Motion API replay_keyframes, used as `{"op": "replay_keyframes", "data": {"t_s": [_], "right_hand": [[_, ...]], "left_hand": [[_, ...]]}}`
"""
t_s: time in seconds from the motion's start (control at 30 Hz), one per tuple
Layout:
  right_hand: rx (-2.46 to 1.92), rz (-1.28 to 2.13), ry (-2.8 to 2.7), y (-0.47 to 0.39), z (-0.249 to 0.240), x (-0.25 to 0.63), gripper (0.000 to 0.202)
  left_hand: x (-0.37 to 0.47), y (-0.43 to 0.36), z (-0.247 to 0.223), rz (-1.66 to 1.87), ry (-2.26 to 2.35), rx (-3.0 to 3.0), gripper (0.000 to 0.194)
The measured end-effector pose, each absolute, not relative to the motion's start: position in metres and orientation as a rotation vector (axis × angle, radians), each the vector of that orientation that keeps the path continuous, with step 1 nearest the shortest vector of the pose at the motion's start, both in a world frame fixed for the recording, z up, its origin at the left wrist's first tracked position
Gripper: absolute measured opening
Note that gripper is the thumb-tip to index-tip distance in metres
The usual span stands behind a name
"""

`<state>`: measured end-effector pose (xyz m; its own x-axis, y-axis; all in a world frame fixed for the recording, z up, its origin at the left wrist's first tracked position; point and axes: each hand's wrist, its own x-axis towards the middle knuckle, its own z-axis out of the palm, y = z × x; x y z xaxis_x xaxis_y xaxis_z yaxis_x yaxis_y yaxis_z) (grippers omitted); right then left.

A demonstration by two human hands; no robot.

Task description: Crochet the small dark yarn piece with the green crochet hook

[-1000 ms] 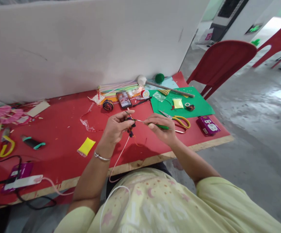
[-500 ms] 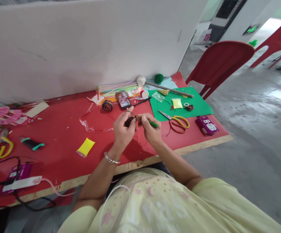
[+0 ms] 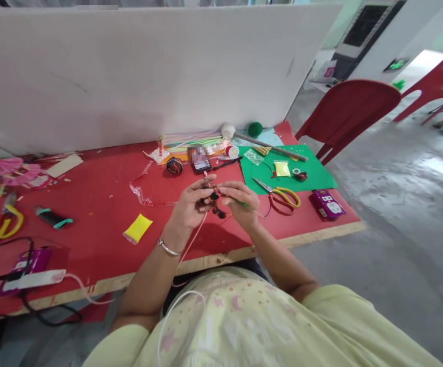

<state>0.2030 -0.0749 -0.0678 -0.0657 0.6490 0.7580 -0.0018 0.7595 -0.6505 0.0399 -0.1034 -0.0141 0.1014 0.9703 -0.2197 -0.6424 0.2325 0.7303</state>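
Note:
My left hand (image 3: 190, 205) is closed around a small dark, multicoloured crochet piece (image 3: 218, 211), which hangs partly below its fingers. Close on its right, my right hand (image 3: 243, 200) grips a crochet hook (image 3: 249, 207) with a green handle; its thin rear end sticks out past the palm. The hook's tip meets the yarn between the two hands, though fingers cover part of that spot. Beyond the left hand lies a ball of dark variegated yarn (image 3: 174, 165) on the red tabletop (image 3: 102, 214).
Scissors (image 3: 282, 199) and a purple box (image 3: 327, 205) lie to the right. A green sheet (image 3: 316, 165) carries small packets. Behind my hands is a phone (image 3: 200, 162); to the left are a yellow packet (image 3: 137, 228), a cutter (image 3: 53, 217) and more scissors (image 3: 11, 220).
The crochet piece has turned and more of it shows below my left hand. My right hand has tilted over, so its fingers now cover more of the green handle. The view has shifted slightly.

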Motion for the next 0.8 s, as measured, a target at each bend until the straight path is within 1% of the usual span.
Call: {"op": "replay_keyframes", "data": {"t_s": [0.1, 0.23, 0.37, 0.57, 0.67, 0.73, 0.8], "right_hand": [[-0.528, 0.693, -1.585, -0.074, -0.062, 0.211, 0.03], [-0.549, 0.796, -1.575, -0.076, -0.063, 0.216, 0.029], [-0.55, 0.815, -1.604, -0.077, -0.059, 0.221, 0.027], [-0.495, 0.86, -1.759, -0.071, -0.035, 0.24, 0.022], [-0.557, 1.103, -1.656, -0.065, -0.033, 0.244, 0.023], [-0.584, 1.366, -1.452, -0.064, -0.041, 0.237, 0.031], [-0.61, 1.573, -1.209, -0.066, -0.052, 0.224, 0.041]], "left_hand": [[0.032, -0.103, -0.013, 1.254, 0.791, 0.549, 0.047], [0.026, -0.104, -0.009, 1.254, 0.823, 0.559, 0.046], [0.025, -0.105, -0.006, 1.243, 0.864, 0.584, 0.046], [0.015, -0.105, -0.004, 1.228, 0.938, 0.711, 0.042], [0.012, -0.103, -0.006, 1.189, 0.948, 0.804, 0.037], [0.015, -0.102, -0.01, 1.162, 0.936, 0.869, 0.035], [0.024, -0.101, -0.016, 1.177, 0.931, 0.952, 0.04]]}}
